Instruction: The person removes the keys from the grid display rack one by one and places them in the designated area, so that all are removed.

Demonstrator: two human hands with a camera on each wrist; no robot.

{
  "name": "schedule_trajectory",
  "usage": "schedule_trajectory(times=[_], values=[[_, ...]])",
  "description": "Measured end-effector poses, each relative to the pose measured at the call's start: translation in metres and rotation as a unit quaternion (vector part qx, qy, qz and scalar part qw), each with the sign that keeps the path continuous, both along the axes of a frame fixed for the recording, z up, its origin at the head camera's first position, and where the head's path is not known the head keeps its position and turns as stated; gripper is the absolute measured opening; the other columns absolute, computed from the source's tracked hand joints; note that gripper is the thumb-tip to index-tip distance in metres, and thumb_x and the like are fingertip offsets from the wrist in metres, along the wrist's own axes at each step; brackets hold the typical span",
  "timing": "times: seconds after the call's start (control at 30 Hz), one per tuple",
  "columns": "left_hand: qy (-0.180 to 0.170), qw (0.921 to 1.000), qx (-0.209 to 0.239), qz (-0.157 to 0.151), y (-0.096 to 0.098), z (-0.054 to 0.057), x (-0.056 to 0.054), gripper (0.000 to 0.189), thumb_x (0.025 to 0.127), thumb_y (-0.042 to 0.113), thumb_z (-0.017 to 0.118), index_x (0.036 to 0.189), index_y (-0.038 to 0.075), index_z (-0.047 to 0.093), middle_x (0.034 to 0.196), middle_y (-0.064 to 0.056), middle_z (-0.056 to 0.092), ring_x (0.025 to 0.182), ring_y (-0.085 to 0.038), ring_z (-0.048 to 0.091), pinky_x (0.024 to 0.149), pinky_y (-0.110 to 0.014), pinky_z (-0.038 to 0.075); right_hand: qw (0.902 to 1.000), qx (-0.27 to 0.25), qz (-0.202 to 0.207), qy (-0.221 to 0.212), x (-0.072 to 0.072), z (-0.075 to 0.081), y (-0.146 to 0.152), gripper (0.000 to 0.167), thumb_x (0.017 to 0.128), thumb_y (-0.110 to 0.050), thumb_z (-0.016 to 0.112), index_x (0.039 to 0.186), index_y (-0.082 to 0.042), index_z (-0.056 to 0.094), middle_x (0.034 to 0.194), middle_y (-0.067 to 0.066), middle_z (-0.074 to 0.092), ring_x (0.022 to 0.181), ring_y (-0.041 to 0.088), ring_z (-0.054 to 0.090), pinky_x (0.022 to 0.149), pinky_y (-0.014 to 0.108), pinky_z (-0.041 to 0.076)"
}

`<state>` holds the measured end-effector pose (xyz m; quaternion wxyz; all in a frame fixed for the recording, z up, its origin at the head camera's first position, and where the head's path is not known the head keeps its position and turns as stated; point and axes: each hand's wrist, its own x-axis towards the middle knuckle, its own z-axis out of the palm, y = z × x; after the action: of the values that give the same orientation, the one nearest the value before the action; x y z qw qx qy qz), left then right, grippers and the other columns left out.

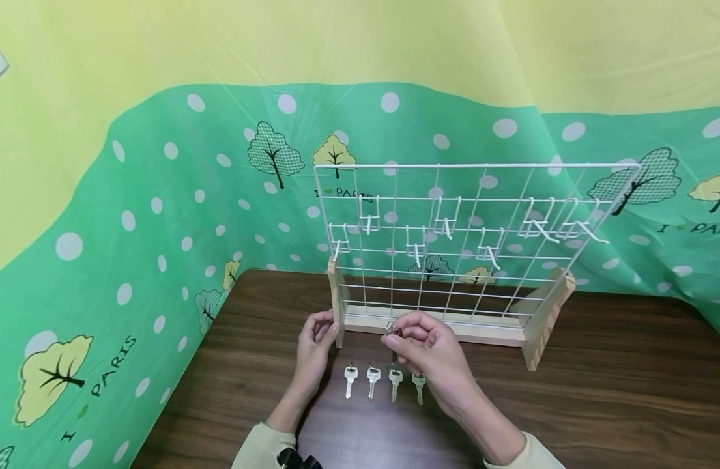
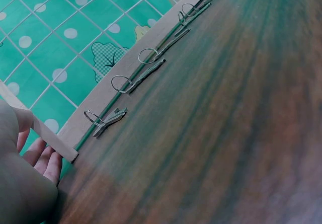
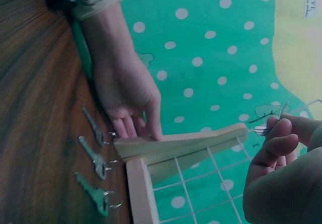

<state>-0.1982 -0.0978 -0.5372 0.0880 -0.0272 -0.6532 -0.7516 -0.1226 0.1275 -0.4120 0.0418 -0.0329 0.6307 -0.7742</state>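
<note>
My right hand point(image 1: 432, 352) pinches a key point(image 3: 262, 131) between thumb and fingers, its metal ring point(image 1: 391, 326) poking out above the fingertips. The held key is lifted in front of a white wire grid rack point(image 1: 477, 167). At the rack's left end my left hand point(image 1: 316, 345) grips the wooden side leg point(image 1: 337, 299), thumb on the near side and fingers behind. Several silver keys point(image 1: 350, 381) with rings lie in a row on the table before the rack; the rightmost key point(image 1: 419, 389) sits partly behind my right hand.
Several white hooks point(image 1: 416, 251) hang on the grid in two uneven rows, their prongs facing me. A second wooden leg point(image 1: 547, 319) supports the right end. The dark wooden table point(image 1: 623, 365) meets a green and yellow patterned cloth point(image 1: 160, 169) behind and at left.
</note>
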Motion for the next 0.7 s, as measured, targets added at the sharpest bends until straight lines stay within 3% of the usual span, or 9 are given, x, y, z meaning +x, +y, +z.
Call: schedule_trajectory(times=[0.3, 0.7], values=[[-0.001, 1.0000, -0.001, -0.001, -0.001, 0.001, 0.001, 0.030, 0.107, -0.004, 0.065, 0.131, -0.019, 0.055, 0.140, -0.025, 0.064, 0.125, -0.011, 0.062, 0.108, -0.017, 0.051, 0.9998, 0.010, -0.010, -0.010, 0.006, -0.010, 0.017, 0.012, 0.099, 0.000, 0.079, 0.110, -0.001, 0.075, 0.096, 0.006, 0.082, 0.068, 0.008, 0.063, 0.055, 0.017, 0.046], [-0.006, 1.0000, -0.001, -0.002, 0.000, 0.002, 0.001, 0.029, 0.107, -0.005, 0.065, 0.131, -0.019, 0.054, 0.140, -0.026, 0.064, 0.129, -0.017, 0.061, 0.108, -0.017, 0.052, 0.9990, 0.010, -0.040, -0.015, 0.012, -0.021, 0.041, 0.004, 0.105, -0.002, 0.071, 0.105, -0.002, 0.075, 0.095, 0.007, 0.082, 0.067, 0.008, 0.062, 0.057, 0.019, 0.053]])
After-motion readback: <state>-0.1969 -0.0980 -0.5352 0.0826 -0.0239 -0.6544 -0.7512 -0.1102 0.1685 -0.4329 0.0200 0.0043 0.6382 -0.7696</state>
